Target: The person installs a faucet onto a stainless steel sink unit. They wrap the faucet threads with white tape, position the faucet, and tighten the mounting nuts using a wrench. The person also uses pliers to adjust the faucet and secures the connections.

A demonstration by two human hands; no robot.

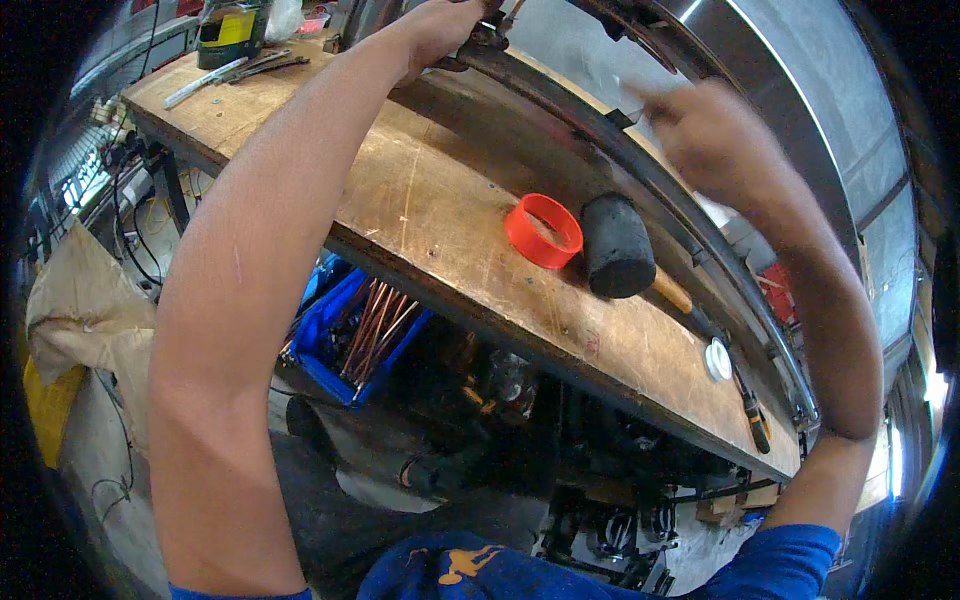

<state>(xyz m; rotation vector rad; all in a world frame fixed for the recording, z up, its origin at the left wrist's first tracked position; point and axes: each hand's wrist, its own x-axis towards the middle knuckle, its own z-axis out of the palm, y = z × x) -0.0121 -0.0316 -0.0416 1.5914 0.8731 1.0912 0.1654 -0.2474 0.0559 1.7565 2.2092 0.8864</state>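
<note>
Looks mid-job: your L hand grips the curved metal bar, R hand blurred, can't tell its grip; mallet unheld on surface, what's left unclear

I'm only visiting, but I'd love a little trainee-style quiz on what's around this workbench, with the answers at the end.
1. Multiple choice: what sits right beside the head of the black mallet on the wooden workbench?
A. A paintbrush
B. A red ring
C. A drinking glass

2. True or false: the blue bin stands on top of the workbench.

3. Short answer: which hand looks blurred near the long metal bar?

Key:
1. B, the red ring.
2. False; the blue bin sits lower, off the workbench.
3. The right hand.
</note>
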